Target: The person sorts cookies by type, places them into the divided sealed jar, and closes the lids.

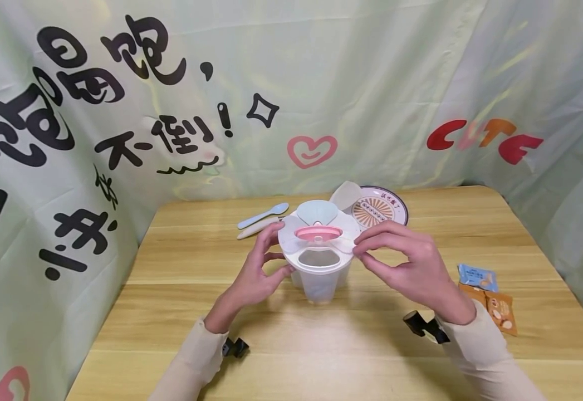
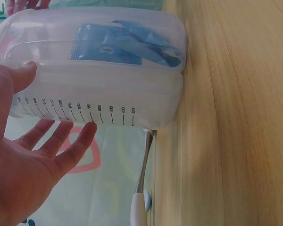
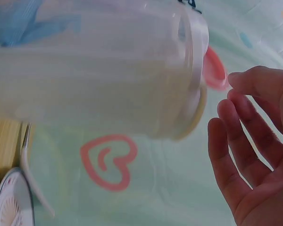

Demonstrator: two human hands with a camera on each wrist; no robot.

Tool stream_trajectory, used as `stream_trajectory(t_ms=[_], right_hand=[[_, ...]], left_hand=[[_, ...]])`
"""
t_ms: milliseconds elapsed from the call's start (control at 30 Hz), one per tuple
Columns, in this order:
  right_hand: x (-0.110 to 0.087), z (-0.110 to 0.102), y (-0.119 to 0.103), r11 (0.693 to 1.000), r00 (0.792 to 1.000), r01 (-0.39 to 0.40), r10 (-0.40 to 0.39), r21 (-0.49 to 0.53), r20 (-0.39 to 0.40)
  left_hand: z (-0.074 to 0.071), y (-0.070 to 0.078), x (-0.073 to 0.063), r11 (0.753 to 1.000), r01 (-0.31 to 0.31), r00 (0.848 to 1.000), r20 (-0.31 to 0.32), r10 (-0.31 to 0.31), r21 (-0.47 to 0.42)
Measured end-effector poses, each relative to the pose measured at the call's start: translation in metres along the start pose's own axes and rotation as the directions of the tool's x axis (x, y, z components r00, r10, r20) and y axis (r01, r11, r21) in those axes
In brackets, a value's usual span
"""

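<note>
A tall translucent storage jar [image 1: 318,287] stands upright on the table, under a white lid [image 1: 291,242] with a pink handle [image 1: 318,233]. Through its wall, in the left wrist view, blue wrapped packets [image 2: 108,44] show beside a black measuring scale. My left hand [image 1: 261,273] holds the jar's left side, thumb on the near wall and fingers spread round the far side. At the lid's right edge is my right hand [image 1: 411,259], thumb and forefinger tips close together. The right wrist view shows those fingertips [image 3: 236,82] beside the pink handle, the other fingers loosely bent.
Behind the jar lie a blue spoon [image 1: 263,216], a white-handled utensil [image 1: 258,228] and a patterned plate [image 1: 396,214], with a white rounded piece [image 1: 346,195] overlapping the plate. Blue [image 1: 478,277] and orange snack packets [image 1: 501,314] lie at the right. A printed curtain [image 1: 371,100] hangs behind.
</note>
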State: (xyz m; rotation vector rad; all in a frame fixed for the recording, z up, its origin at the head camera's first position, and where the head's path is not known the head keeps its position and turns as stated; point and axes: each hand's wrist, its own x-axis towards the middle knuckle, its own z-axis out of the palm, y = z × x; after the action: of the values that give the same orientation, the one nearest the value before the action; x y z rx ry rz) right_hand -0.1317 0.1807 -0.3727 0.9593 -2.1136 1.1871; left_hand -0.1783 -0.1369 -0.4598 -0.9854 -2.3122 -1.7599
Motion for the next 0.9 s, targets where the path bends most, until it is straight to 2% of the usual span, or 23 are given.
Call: stream_trajectory(t_ms=[367,533,700,900], right_hand=[[-0.023,-0.032,0.024,0.987,0.989,-0.145,0.144,-0.066,-0.023],[-0.035,-0.041,0.035,0.976,0.984,-0.179,0.178,-0.127,-0.018],[-0.047,-0.052,0.048,0.945,0.969,-0.245,0.243,-0.216,-0.035],[-0.058,-0.068,0.063,0.906,0.94,-0.34,0.336,-0.252,-0.061]], left_hand=[[0.0,-0.001,0.0,1.0,-0.019,1.0,-0.002,0.019,-0.002],[0.0,-0.001,-0.001,1.0,-0.017,1.0,-0.004,0.017,-0.005],[0.0,-0.001,-0.001,1.0,-0.012,1.0,0.0,0.012,-0.003],[-0.001,-0.002,0.0,1.0,-0.003,1.0,0.001,0.003,-0.005]])
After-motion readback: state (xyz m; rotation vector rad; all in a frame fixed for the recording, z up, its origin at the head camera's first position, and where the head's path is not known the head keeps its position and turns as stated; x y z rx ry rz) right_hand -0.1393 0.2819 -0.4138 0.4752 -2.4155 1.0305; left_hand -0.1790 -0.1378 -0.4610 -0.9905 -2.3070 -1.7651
